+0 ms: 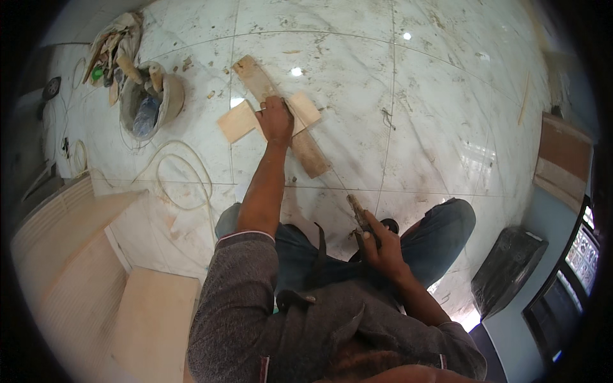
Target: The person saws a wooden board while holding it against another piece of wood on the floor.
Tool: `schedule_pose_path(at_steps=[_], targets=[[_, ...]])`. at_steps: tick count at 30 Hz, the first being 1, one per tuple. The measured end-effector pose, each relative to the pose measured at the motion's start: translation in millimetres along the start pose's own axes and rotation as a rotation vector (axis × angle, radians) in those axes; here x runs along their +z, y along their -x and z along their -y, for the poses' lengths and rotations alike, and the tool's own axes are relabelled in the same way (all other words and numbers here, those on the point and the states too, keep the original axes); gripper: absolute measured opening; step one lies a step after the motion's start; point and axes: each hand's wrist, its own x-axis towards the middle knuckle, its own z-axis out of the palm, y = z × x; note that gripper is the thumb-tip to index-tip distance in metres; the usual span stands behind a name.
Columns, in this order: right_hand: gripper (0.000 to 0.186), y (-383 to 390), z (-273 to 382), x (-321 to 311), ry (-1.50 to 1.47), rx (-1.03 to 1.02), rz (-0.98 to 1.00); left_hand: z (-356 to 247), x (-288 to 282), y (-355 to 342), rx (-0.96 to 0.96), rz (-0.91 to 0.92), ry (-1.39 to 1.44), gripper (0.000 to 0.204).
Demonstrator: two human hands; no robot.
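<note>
My left hand (pixel 276 118) presses on a long brown wooden strip (pixel 310 153), its fingers curled round the edge, where it crosses two pale square-ended wood pieces (pixel 235 122) lying on the tiled floor. My right hand (pixel 382 246), low between my bent knees, is closed on a worn, dark hand tool (pixel 355 207) with a thin, straight length reaching toward the strip's near end; its exact kind is unclear.
A bucket (pixel 172 102) with tools and blue plastic stands at upper left beside cloths (pixel 128 35). A pale hose (pixel 182 148) loops on the floor. Pale boards (pixel 153 309) lie at lower left. A dark wrapped object (pixel 507 268) and boards (pixel 562 150) lean at right.
</note>
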Motion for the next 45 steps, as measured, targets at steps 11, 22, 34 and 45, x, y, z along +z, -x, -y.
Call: schedule_pose_path(at_steps=[11,22,34,45], targets=[[0.043,-2.6,2.4,4.1,0.042,0.063,0.018,3.3,1.1,3.1,0.014,-0.016,-0.042,0.014],[0.043,-9.9,0.9,11.4,0.054,0.129,0.06,2.8,1.9,1.0,0.017,-0.034,-0.007,0.022],[0.04,-13.7,10.0,7.7,0.057,0.135,0.07,1.0,6.0,-1.0,0.035,-0.049,0.02,0.016],[0.044,-25.1,1.4,16.1,0.102,-0.028,0.003,3.6,5.2,-4.8,0.042,-0.076,-0.004,0.014]])
